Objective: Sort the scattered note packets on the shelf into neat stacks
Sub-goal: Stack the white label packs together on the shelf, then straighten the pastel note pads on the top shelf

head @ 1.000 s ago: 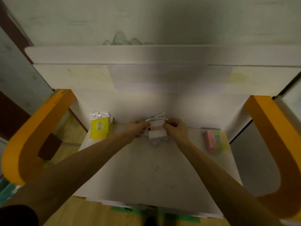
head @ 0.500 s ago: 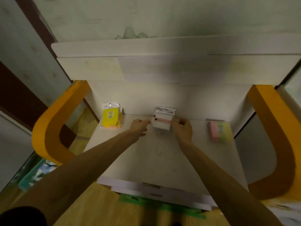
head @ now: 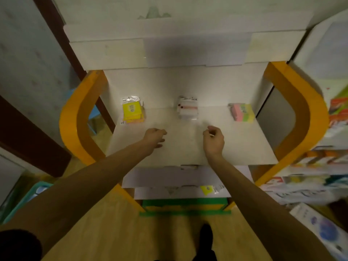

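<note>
Both hands empty, apart from packets. Left hand (head: pixel 154 136) and right hand (head: pixel 213 138) over white shelf (head: pixel 188 147), fingers loosely curled, nothing held.

White packets (head: pixel 188 108) stacked beyond and between hands, at back wall. Yellow packets (head: pixel 132 111) beyond left hand, to its left. Pink-green packets (head: pixel 241 112) beyond right hand, to its right.

Step, as judged: three stacks look neat, sorting near finish. Next move: only check edges, or pull hands out.

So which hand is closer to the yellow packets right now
The left hand. It sits just below and right of the yellow packets on the shelf's left side. The right hand is farther, past the white packets.
</note>
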